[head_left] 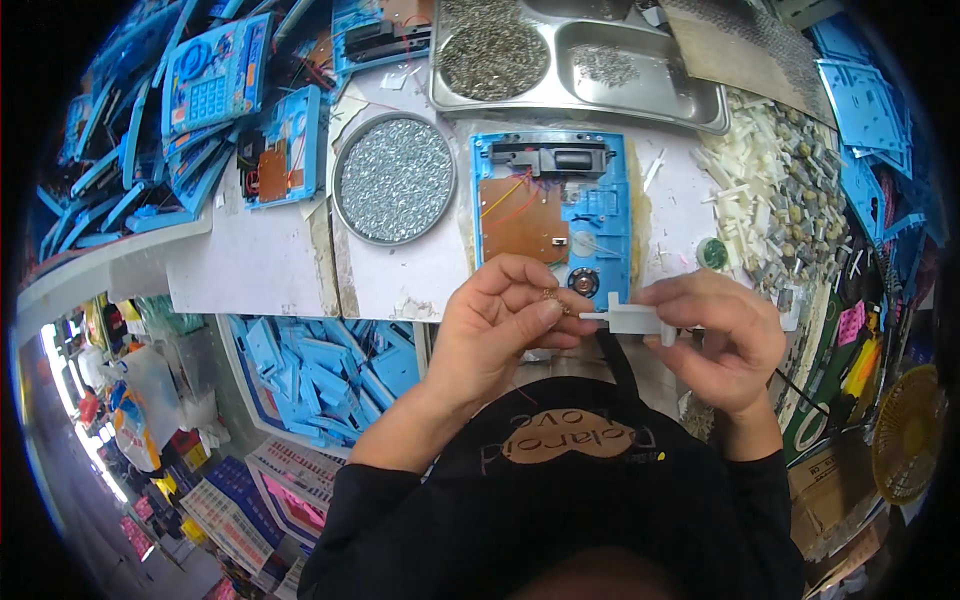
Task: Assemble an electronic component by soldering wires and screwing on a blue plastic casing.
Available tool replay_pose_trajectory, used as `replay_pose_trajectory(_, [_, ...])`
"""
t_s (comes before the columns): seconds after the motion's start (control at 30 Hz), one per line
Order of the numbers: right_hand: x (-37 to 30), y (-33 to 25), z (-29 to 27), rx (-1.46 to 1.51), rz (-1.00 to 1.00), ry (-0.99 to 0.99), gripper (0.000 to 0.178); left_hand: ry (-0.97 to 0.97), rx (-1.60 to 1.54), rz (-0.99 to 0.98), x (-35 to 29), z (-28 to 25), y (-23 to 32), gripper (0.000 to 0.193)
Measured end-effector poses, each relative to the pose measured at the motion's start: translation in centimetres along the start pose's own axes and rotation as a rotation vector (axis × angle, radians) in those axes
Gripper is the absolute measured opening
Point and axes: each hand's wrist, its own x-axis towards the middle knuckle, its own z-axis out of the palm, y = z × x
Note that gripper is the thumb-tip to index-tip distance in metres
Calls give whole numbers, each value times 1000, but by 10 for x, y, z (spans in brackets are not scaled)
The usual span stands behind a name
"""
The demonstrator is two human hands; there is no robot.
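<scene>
My left hand (497,325) pinches a tiny brownish metal part (551,294) between thumb and fingertips. My right hand (722,335) grips a white plastic piece (632,318) whose thin tip points left toward that part. Both hands hover close together just above the near edge of an open blue plastic casing (606,215). The casing lies flat on the white table, showing a brown circuit board (522,219), red and yellow wires, a black block at its top and a small round speaker (583,282).
A round tin of small screws (394,178) stands left of the casing. A steel compartment tray (640,75) with screws sits behind. White plastic pieces (765,185) are heaped at right. Blue casings pile at far left (215,90) and in a bin below the table (325,365). A small yellow fan (910,435) is at lower right.
</scene>
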Motion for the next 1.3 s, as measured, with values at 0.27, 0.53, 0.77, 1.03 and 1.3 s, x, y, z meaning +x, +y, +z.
replay_pose_trajectory(0.27, [-1,-10,12,-282,-136,-60,37,-17,-22,35,-3,-4,-9,17])
replay_pose_trajectory(0.53, [-43,15,-2,-3,130,63,35,-138,926,25,18,12,39,17])
replay_pose_trajectory(0.77, [-61,26,-23,391,361,317,33,-402,2063,568,71,28,27,9])
replay_pose_trajectory(1.03, [-49,30,-15,306,446,365,33,-354,1863,665,78,23,22,9])
replay_pose_trajectory(1.3, [3,37,4,-507,-8,-16,35,162,1390,861,59,-16,28,12])
